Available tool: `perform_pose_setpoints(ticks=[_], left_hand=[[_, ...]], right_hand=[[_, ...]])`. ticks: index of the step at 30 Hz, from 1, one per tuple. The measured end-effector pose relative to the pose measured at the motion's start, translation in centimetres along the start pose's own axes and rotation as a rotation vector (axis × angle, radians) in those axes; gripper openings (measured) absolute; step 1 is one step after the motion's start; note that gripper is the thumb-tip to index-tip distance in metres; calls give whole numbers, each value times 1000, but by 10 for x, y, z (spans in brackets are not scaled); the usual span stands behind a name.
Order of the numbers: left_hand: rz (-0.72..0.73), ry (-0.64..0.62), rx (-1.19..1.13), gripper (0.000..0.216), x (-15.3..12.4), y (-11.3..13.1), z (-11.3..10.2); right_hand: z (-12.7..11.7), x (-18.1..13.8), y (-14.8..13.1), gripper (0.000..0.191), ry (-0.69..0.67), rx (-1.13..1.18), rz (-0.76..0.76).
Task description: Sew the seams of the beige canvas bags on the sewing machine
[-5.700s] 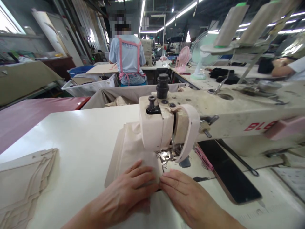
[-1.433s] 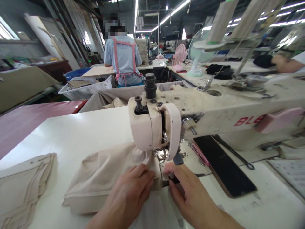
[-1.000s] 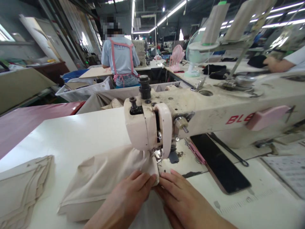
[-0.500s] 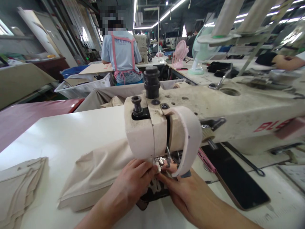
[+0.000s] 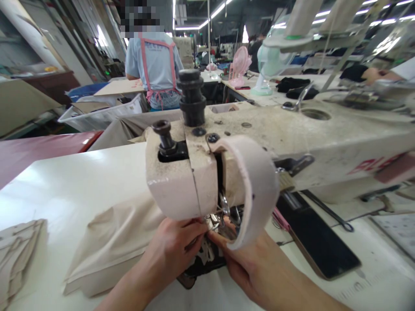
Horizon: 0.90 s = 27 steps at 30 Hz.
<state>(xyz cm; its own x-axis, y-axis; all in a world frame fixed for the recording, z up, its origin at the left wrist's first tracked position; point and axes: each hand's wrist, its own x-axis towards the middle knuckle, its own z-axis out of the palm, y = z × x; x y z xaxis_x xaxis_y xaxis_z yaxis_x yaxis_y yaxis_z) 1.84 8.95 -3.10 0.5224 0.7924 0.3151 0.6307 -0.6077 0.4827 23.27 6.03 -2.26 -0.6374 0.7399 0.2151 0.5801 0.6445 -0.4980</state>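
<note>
Care helps here: the left hand pinches the beige cloth under the sewing machine by the counter's front edge, the right hand's grip I cannot tell, so both should stay flat and clear of the metal foot.

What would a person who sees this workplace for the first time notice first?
The worn cream-coloured sewing machine head fills the middle of the view. Just under it, the left hand and the right hand meet, at the end of a rumpled beige fabric piece that lies to the left on the white table. A flat black phone lies to the right of the hands.
</note>
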Motion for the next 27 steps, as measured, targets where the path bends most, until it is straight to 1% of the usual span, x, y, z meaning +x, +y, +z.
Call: perform_pose_setpoints(ticks=[4,7,9,12,15,23,27], left_hand=[[43,64,-19,21,3,3,-3],[47,83,-27,21,5,5,-5],[49,91,-13,20,5,6,-4],[51,137,16,16,3,6,0],[70,173,41,15,2,5,3],[154,216,76,16,4,6,3],[138,226,78,16,2,7,6]], right_hand=[[-1,-1,-1,40,17,-12,4],[-2,0,-2,37,54,-27,-1],[-2,1,-2,38,52,-33,1],[-2,1,-2,39,35,-32,10],[-2,1,-3,42,50,-21,19],[-2,1,-4,49,63,-7,6],[-2,0,-5,51,66,14,11]])
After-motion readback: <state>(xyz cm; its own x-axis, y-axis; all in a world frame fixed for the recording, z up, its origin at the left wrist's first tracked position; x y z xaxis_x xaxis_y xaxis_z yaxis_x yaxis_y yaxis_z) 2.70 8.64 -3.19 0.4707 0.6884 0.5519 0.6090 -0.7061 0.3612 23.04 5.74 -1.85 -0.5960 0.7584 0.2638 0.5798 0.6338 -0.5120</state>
